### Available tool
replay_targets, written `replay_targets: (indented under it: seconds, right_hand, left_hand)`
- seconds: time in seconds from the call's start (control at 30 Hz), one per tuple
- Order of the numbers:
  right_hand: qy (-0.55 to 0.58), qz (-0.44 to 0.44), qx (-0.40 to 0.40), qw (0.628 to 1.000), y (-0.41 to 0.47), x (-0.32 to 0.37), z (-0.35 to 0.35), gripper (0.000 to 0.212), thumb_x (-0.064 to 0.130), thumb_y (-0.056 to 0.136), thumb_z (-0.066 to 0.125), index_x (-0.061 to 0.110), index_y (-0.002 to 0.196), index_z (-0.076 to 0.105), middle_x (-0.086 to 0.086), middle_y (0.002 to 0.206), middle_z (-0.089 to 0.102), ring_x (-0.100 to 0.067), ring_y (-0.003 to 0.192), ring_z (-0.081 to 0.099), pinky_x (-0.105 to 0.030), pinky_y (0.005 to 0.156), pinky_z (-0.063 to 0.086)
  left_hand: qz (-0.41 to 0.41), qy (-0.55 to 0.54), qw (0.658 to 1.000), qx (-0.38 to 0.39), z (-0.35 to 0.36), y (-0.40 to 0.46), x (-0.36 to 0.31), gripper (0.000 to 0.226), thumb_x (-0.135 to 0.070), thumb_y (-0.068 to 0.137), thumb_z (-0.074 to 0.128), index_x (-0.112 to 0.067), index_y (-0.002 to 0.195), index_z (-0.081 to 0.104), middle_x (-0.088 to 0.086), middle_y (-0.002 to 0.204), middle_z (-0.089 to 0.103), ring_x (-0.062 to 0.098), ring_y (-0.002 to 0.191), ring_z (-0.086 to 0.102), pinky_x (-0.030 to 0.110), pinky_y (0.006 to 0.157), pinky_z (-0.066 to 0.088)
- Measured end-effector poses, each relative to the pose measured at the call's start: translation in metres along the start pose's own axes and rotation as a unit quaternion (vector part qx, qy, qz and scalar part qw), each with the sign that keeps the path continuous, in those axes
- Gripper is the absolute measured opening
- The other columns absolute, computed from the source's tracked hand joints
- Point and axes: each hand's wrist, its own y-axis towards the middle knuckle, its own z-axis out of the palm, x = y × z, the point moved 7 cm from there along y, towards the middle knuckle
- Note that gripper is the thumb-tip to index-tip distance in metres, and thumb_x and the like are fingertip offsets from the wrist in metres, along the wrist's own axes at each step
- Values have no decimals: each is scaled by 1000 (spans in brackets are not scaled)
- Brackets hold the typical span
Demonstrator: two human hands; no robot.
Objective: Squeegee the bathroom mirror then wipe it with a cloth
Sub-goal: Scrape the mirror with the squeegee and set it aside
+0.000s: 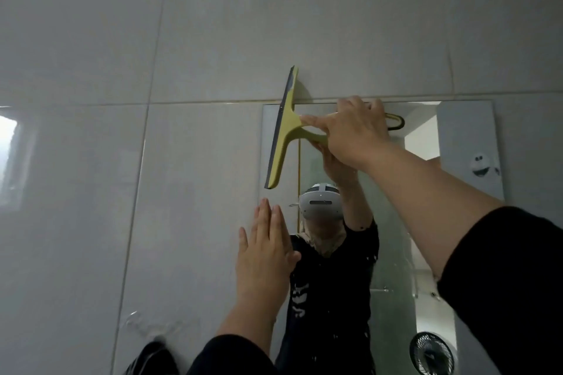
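A rectangular mirror (393,222) hangs on the grey tiled wall, right of centre. My right hand (353,131) grips the handle of a yellow-green squeegee (285,134) near the mirror's top left corner. Its blade stands almost upright, the upper end over the tile above the mirror, the rest along the mirror's left edge. My left hand (265,253) lies flat with fingers straight and together, pressed on the mirror's left edge lower down, holding nothing. No cloth is in view.
Large glossy grey tiles (152,39) surround the mirror. The mirror reflects a person in a black shirt, a small black fan (431,352) and a doorway. A clear hook (143,326) and a dark object (152,358) sit at the lower left.
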Motion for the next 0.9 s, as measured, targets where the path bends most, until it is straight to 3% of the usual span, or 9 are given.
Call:
replay_targets:
  seconds: [0.33,0.43,0.57,0.77,0.9]
  right_hand:
    - [-75,76,43,993,-48,-104,-23,53,22,97,37,58,136,32,-10,114,52,-28,117,42,-42,92,30]
    - [-82,101,60,990,-60,-126,-26,57,20,96,38,59,136,31,-9,116,52,-28,118,41,-43,94,29]
    - [-91,136,81,983,-79,-151,-29,62,16,93,39,58,137,29,-10,117,52,-30,115,44,-44,94,32]
    - [-11,211,86,974,-100,-175,-23,54,23,95,38,57,136,32,-9,120,59,-33,104,57,-37,78,42]
    - [4,247,91,965,-111,-179,-22,49,26,98,36,53,139,32,-8,118,64,-32,102,59,-30,69,37]
  left_hand:
    - [-69,12,997,41,5,7,-10,93,-32,94,53,-10,146,-21,7,156,-28,22,146,-18,45,119,7]
    - [-73,15,996,39,4,8,-12,94,-24,93,56,-10,147,-20,7,156,-28,23,146,-16,45,119,8]
    - [-69,19,997,30,4,8,-12,92,-28,93,54,-10,148,-18,8,156,-26,23,147,-13,46,119,10]
    - [-64,26,997,22,5,8,-8,90,-36,94,51,-10,148,-16,7,157,-25,22,147,-11,48,118,13]
    - [-57,35,997,22,5,8,-6,88,-43,95,46,-10,148,-15,6,157,-25,21,147,-13,48,118,13]
